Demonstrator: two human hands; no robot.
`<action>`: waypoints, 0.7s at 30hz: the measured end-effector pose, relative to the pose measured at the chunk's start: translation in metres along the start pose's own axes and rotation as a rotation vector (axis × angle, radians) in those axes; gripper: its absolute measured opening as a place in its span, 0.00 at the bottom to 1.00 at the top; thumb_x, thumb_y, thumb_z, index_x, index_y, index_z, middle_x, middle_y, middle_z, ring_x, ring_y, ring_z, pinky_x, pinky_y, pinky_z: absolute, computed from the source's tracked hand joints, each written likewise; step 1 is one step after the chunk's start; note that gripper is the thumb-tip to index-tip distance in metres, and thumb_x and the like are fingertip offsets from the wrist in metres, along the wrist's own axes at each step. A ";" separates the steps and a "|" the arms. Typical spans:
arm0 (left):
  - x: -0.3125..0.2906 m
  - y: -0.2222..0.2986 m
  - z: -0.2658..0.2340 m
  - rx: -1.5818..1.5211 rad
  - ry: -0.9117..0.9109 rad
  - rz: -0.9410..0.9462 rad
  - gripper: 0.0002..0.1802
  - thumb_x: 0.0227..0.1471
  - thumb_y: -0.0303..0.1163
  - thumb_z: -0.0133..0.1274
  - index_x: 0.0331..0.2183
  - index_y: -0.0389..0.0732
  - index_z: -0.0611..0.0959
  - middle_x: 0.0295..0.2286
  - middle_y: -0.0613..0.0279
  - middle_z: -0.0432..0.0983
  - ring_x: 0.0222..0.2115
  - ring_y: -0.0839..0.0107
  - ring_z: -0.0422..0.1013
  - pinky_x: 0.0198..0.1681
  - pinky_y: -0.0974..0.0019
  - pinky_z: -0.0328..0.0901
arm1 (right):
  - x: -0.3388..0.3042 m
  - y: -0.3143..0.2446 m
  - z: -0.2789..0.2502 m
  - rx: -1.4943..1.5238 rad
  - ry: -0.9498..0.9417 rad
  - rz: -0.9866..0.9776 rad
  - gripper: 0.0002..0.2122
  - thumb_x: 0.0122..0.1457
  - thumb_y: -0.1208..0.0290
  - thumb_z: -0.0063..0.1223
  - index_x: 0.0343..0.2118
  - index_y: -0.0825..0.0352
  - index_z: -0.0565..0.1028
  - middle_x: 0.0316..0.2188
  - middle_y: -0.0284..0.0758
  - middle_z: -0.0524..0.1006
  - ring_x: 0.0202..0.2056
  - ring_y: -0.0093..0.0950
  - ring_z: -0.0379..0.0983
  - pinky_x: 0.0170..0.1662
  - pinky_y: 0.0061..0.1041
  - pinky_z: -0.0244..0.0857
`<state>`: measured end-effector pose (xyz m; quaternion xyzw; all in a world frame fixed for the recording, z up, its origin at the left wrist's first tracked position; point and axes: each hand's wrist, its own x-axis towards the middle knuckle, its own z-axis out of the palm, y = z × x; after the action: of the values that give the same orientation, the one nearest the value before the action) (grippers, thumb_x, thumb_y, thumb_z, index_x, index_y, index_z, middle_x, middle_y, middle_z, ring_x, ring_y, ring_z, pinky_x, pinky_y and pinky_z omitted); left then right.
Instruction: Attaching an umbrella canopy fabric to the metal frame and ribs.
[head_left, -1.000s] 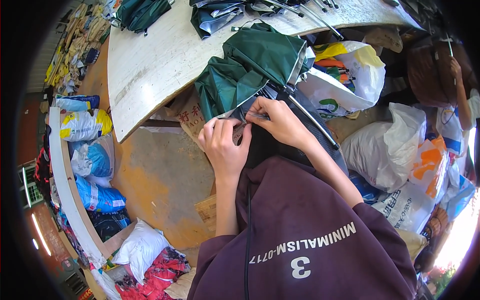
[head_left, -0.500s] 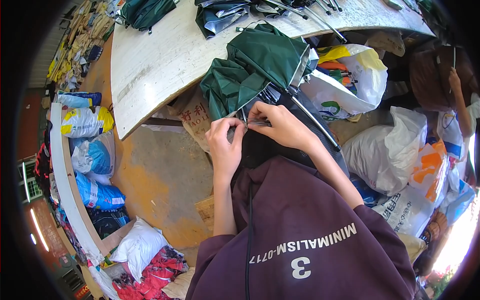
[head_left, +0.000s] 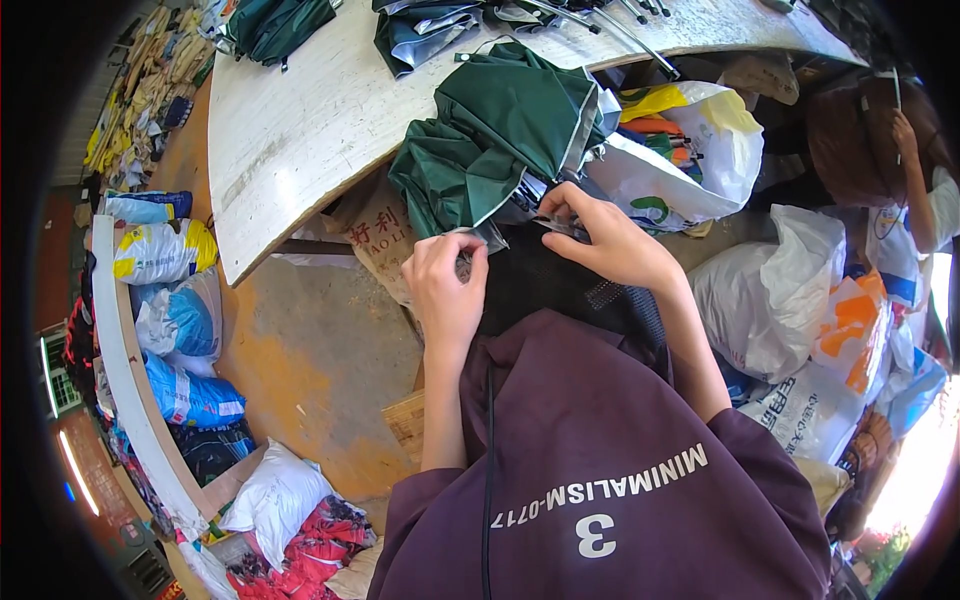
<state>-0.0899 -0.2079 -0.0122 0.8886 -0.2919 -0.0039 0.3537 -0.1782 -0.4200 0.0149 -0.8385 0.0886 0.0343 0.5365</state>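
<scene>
A green umbrella (head_left: 510,110) with a silver lining lies bunched up, partly on the table's near edge and partly over my lap. My left hand (head_left: 445,285) pinches the silvery edge of its cloth between thumb and fingertips. A little to the right, my right hand (head_left: 615,240) is closed by the folded frame, with a thin dark piece of the umbrella between thumb and fingers. The two hands are apart. Some of the ribs show under the cloth between them; the rest of the frame is hidden by the cloth and my right hand.
On the white table (head_left: 300,140) lie more folded umbrellas (head_left: 425,35) with metal shafts. An open white bag (head_left: 700,150) of umbrellas stands right of my hands. Full sacks (head_left: 770,290) crowd the right side; bags line a low board (head_left: 125,340) at left. Another person's hand (head_left: 905,135) shows far right.
My right hand has drawn away from the left, to the right, and its grip has parted from the left fingertips. The metal shaft beside my right forearm no longer shows. My left hand stays close by.
</scene>
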 end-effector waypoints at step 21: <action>0.015 0.015 0.022 0.213 -0.145 0.216 0.04 0.50 0.26 0.58 0.31 0.42 0.80 0.31 0.64 0.76 0.32 0.64 0.68 0.42 0.62 0.60 | -0.014 0.007 0.010 -0.066 0.018 0.067 0.15 0.59 0.72 0.52 0.48 0.68 0.67 0.43 0.42 0.76 0.42 0.37 0.74 0.45 0.32 0.66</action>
<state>-0.0901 -0.2383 -0.0168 0.8820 -0.4092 0.0011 0.2339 -0.1931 -0.4118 0.0063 -0.8526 0.1201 0.0478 0.5063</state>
